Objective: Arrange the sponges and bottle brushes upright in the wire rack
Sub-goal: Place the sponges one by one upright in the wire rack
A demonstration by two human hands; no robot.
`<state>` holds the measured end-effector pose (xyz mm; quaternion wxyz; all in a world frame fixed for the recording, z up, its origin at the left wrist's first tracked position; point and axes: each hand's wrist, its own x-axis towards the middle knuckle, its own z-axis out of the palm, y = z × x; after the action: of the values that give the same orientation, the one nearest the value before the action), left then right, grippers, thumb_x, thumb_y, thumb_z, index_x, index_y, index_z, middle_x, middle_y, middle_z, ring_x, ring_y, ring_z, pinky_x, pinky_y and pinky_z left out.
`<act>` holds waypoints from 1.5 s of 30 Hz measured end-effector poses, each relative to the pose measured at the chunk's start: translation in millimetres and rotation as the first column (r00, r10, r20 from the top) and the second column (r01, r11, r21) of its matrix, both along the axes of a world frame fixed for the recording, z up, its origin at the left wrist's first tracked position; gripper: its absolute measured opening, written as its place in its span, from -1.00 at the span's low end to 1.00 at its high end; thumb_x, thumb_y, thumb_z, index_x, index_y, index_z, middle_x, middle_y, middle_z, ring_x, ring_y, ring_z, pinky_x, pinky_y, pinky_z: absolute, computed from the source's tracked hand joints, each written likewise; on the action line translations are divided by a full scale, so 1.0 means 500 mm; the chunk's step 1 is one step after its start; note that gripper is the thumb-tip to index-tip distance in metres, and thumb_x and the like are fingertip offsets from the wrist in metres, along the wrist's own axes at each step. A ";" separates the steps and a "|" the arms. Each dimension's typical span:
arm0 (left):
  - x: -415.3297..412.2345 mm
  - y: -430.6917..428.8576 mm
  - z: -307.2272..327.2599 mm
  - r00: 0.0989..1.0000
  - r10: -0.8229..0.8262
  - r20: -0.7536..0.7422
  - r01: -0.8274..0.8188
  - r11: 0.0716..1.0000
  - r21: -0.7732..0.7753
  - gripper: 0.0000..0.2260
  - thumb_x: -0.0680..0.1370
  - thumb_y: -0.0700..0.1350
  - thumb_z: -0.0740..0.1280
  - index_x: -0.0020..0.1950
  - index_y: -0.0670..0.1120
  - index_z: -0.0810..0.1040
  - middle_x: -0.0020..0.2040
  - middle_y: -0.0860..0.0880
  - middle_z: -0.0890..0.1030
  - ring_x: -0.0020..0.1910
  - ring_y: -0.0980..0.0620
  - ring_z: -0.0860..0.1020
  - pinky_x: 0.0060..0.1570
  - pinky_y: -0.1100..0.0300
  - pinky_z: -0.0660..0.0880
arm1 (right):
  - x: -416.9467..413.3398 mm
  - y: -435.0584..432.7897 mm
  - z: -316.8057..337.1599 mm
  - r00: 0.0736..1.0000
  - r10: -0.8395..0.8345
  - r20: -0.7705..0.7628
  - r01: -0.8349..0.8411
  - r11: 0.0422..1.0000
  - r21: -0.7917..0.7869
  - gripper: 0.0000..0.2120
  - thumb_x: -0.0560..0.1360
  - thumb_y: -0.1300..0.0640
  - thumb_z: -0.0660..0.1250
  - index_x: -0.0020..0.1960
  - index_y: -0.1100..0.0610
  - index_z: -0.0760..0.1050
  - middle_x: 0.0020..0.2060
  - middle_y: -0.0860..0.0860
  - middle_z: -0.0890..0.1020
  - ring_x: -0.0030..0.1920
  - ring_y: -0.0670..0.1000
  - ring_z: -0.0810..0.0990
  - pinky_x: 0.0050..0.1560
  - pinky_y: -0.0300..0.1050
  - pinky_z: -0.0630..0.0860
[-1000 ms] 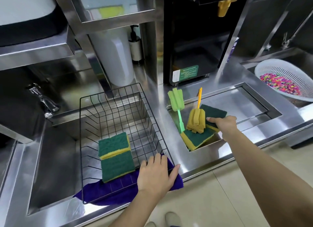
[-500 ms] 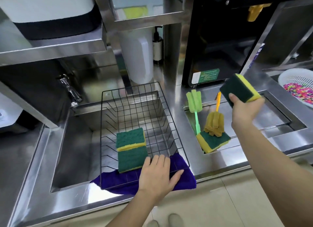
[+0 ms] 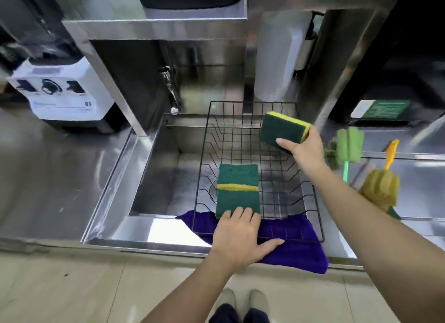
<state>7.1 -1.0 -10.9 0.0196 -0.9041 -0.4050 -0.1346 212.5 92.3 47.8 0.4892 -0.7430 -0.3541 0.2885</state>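
A black wire rack [image 3: 250, 139] sits over the sink, its front edge on a purple cloth [image 3: 296, 250]. Two green-and-yellow sponges [image 3: 237, 190] stand side by side in the rack's front left. My right hand [image 3: 305, 151] holds a third green-and-yellow sponge [image 3: 281, 130] in the air above the rack's back right corner. My left hand [image 3: 240, 233] lies flat with fingers spread on the rack's front edge and the cloth, fingertips touching the front sponge. Right of the rack lie a green bottle brush [image 3: 348, 147] and a yellow-olive bottle brush [image 3: 380, 188] with an orange handle.
A steel sink [image 3: 156, 168] with a tap [image 3: 171, 91] lies under the rack. A white appliance [image 3: 62, 91] stands on the counter at the left. A white cylinder [image 3: 274, 65] stands behind the rack. A shallow steel recess [image 3: 419, 178] at the right holds the brushes.
My right hand lifted a sponge from the pile at the right and carried it left over the rack. My left hand stayed on the rack's front. The camera view shifted left.
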 end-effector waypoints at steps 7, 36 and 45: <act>-0.003 0.003 0.002 1.000 -0.002 -0.030 0.001 0.998 -0.058 -0.38 0.45 0.42 0.02 -0.19 -0.09 0.57 -0.25 -0.01 0.54 -0.25 -0.02 0.49 -0.24 0.11 0.46 | -0.055 0.050 -0.035 0.998 0.053 -0.033 -0.056 0.995 -0.088 -0.37 0.37 0.13 0.50 0.27 0.26 0.22 0.04 0.03 0.46 0.03 -0.01 0.46 0.04 -0.18 0.39; -0.001 0.004 -0.002 0.994 -0.096 -0.048 0.093 0.994 -0.050 -0.47 0.49 0.35 0.13 -0.18 -0.11 0.54 -0.26 -0.03 0.52 -0.26 -0.04 0.45 -0.25 0.10 0.39 | -0.110 0.093 -0.070 0.931 0.366 0.007 -0.323 0.829 -0.456 -0.71 0.48 -0.03 0.35 -0.25 0.08 0.31 -0.07 0.06 0.49 -0.07 0.06 0.43 -0.29 -0.13 0.33; 0.074 -0.023 0.014 0.966 -0.246 -0.083 0.230 0.959 -0.164 -0.56 0.52 0.26 0.10 -0.13 -0.07 0.54 -0.23 0.00 0.55 -0.23 -0.01 0.46 -0.16 0.10 0.40 | -0.044 0.046 -0.012 0.948 0.281 0.150 -0.236 0.935 -0.264 -0.73 0.52 0.04 0.29 0.11 0.21 0.51 -0.04 0.02 0.54 0.01 0.01 0.48 -0.01 -0.18 0.35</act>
<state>44.2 -12.6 -4.1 -0.0454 -0.9508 -0.3009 -0.0577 190.8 115.2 41.9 0.3171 -0.7675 -0.4551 0.3212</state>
